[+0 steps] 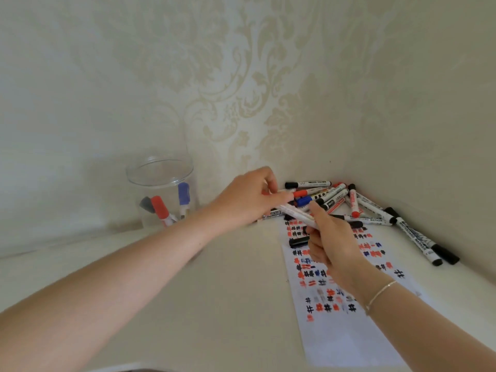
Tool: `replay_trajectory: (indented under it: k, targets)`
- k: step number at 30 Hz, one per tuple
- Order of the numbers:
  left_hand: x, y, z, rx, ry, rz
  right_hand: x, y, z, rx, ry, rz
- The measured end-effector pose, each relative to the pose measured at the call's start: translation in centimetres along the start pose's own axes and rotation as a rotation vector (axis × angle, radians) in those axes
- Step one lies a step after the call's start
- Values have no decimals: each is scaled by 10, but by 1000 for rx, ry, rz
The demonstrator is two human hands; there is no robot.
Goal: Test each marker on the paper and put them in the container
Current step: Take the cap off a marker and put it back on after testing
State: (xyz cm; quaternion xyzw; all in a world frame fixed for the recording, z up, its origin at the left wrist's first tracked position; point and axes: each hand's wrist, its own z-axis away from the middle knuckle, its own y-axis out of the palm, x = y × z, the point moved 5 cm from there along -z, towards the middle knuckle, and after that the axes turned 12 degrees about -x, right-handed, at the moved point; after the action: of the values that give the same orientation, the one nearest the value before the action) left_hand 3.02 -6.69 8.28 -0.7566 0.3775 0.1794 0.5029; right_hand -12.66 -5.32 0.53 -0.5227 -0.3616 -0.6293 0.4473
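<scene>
Damask wallpaper backs a pale table [214, 304]. Both hands grip one white marker [296, 214] over the scribbled paper [346, 336]: left hand [248, 198] pinching its far end, right hand [331, 240] curled round its barrel. Beside them stands a clear jar [161, 191] holding three markers; a marker pile [357, 204] fills the corner.

The marker [295, 214] between the fingers [279, 196] has a white barrel. Just past the fingertips, the pile [357, 202] mixes white barrels with black, red and blue caps. Under the right hand [332, 245] the white paper [346, 342] carries rows of red, black and blue hash marks. Left of the fingers, the clear jar [161, 191] shows grey, red and blue caps. The wall [241, 89] is cream with a pale damask pattern; the worktop [214, 304] is cream.
</scene>
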Motion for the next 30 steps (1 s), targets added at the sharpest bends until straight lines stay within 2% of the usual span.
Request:
replay_trajectory:
  k: [2,3,6,8,10,13,17,19,24,26,30]
  targets:
    - [-3,-34,-16,-120,-38,124,1,3,-6,-32,-195,303]
    - [-7,-53,-21,-184,-30,152,1,4,-9,-44,-354,506]
    - [-16,-104,-29,-272,6,147,-10,12,-12,-33,-817,1309]
    - [-16,-127,-32,-288,8,132,-16,17,-13,-18,-932,1542]
    - [-9,-143,-37,-320,-6,78,-15,24,-12,-5,-1032,1630]
    - [5,-152,-41,-329,-69,-70,-11,39,-12,26,-1195,1659]
    - [13,-150,-37,-358,-88,-353,-1,56,-2,37,-1379,1317]
    - [11,-147,-36,-427,-51,-348,0,59,5,80,-1370,1153]
    - [3,-161,-30,-834,147,-280,-4,57,17,75,-1358,1099]
    - [7,-163,-29,-859,167,-346,-9,56,18,109,-1286,1102]
    - [15,-158,-26,-787,205,-604,-11,56,25,149,-1210,1013]
